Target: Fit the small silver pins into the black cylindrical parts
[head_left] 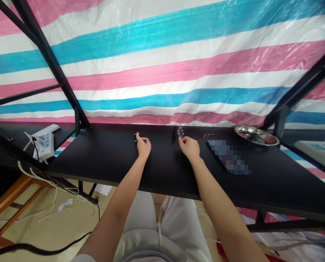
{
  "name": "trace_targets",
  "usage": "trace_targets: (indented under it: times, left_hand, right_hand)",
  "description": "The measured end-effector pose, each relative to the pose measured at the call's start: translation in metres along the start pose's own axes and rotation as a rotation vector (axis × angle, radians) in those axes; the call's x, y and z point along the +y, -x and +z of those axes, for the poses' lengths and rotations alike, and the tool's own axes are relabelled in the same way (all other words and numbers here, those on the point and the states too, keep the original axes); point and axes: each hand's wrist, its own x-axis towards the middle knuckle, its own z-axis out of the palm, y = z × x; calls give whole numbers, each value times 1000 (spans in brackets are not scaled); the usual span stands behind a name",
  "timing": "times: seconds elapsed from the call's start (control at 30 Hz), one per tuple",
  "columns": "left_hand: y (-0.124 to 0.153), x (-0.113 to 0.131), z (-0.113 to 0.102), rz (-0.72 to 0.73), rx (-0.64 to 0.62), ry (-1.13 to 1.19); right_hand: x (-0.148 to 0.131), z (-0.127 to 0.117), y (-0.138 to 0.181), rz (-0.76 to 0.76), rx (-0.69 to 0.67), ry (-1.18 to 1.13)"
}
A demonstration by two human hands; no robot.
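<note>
My left hand is over the black tabletop, its fingers curled. A small dark piece with light specks shows at its fingertips, mostly covered by them. To the right, my right hand has thumb and fingers closed at the near edge of a small upright cluster of grey, peg-like pieces. Dark parts show behind that cluster, too small to make out. A few similar small grey pieces lie on the table to the right of this hand.
A phone with a blurred screen lies right of my right arm. Behind it is a shiny divided metal tray. A black table stands between dark metal posts, against a striped plastic sheet. A white power strip with cables is at left.
</note>
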Motion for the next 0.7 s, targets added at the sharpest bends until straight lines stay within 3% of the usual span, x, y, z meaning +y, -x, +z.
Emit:
trace_targets:
  times: [0.2,0.43,0.57,0.7]
  left_hand:
    - [-1,-1,2,9,21,-48]
    - [0,0,2,34,38,-14]
    - [2,1,5,6,-21,143]
    - [5,11,7,-125,-134,427]
  right_hand:
    - [-5,2,5,-260,-85,-137]
    - [-7,5,7,-311,-110,-167]
    - [-6,6,7,-334,-100,-210]
    - [-9,10,9,-355,-141,-349]
